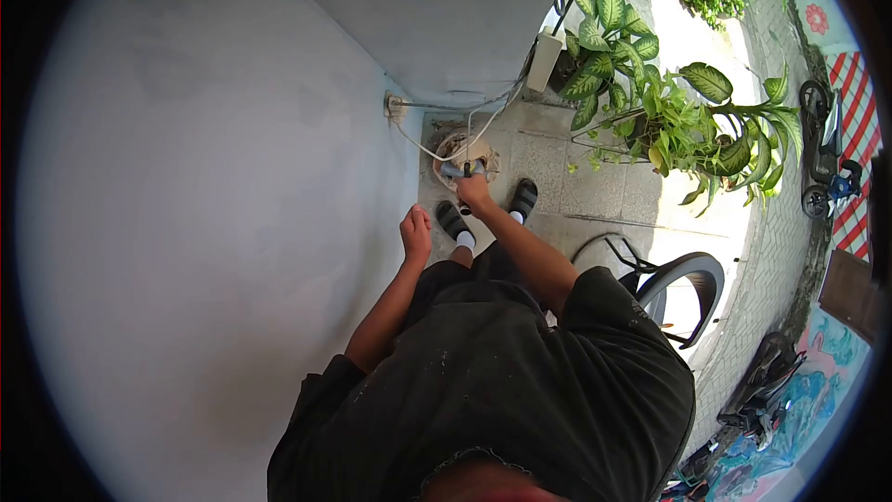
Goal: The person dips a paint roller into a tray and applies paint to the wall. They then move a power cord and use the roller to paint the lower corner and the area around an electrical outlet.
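My right hand [475, 190] is closed around a grey and black handheld tool [452, 170], shaped like a power drill, over a round bucket [439, 151] on the floor. Pale beige material shows inside the bucket, and the tool covers part of the opening. A black end of the tool sticks out below my fist. My left hand [415, 233] is held near the pale wall with its fingers curled in, and nothing shows in it. Both my feet, in dark sandals [524, 197], stand close to the bucket.
A white cable [431, 151] loops from a wall socket [397, 108] past the bucket. The pale wall [214, 223] rises close on my left. Potted leafy plants [650, 121] stand on the right, and a black chair [692, 284] is behind my right elbow. Motorbikes [822, 149] are beyond the paving.
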Motion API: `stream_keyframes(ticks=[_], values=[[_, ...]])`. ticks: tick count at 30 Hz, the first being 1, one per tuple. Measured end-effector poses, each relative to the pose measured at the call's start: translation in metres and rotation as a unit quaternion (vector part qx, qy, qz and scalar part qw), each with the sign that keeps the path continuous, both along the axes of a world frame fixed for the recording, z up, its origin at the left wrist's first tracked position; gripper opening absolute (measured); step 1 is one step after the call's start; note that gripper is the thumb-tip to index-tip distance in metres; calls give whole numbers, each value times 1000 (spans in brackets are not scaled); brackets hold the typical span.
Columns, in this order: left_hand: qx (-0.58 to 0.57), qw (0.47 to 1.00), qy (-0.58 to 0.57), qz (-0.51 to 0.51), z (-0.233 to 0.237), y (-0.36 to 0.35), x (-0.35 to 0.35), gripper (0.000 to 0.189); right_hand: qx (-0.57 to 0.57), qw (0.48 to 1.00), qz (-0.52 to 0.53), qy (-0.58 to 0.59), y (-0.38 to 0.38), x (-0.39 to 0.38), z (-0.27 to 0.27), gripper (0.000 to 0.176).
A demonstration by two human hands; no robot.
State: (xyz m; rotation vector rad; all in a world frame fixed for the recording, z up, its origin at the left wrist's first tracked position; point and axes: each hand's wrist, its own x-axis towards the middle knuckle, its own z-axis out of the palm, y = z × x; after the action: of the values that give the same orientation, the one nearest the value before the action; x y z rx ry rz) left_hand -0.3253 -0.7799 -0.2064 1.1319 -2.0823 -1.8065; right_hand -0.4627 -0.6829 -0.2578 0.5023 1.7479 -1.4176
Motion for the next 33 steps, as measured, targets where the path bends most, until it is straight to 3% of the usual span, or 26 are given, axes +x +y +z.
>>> stream_keyframes(ticks=[2,4,7,8,9,10,12,15,18,20,22,27,29,33], values=[[13,1000,11,11,-5,1,1,42,17,998,55,34,24,32,55,14],[18,1000,16,14,-4,-1,-2,43,65,969,83,222,39,69,57,15],[18,999,16,23,-2,-1,-7,43,75,977,82,183,24,59,56,16],[14,999,14,29,0,0,-9,43,31,997,41,64,11,43,66,18],[12,999,15,30,1,-1,-10,43,36,998,37,39,-3,28,54,19],[13,1000,17,22,0,-2,-11,43,41,999,33,13,-17,15,29,20],[14,1000,18,16,3,1,-14,43,77,993,36,80,-36,-1,-68,22],[2,1000,14,1,6,3,-13,43,85,992,40,81,-35,-5,-86,21],[9,1000,16,-4,-1,5,-10,43,69,995,54,43,0,26,-35,32],[32,999,11,4,-3,4,-10,42,55,997,38,29,30,47,43,24],[26,1000,11,0,-4,4,-11,42,31,992,46,115,59,76,35,19],[9,1000,19,-3,-1,3,-18,42,1,995,4,99,89,69,85,14],[10,1000,19,-18,-2,5,-20,42,-15,999,-18,44,90,61,92,13],[14,1000,7,-19,1,10,-25,43,43,995,29,88,79,56,18,9]])
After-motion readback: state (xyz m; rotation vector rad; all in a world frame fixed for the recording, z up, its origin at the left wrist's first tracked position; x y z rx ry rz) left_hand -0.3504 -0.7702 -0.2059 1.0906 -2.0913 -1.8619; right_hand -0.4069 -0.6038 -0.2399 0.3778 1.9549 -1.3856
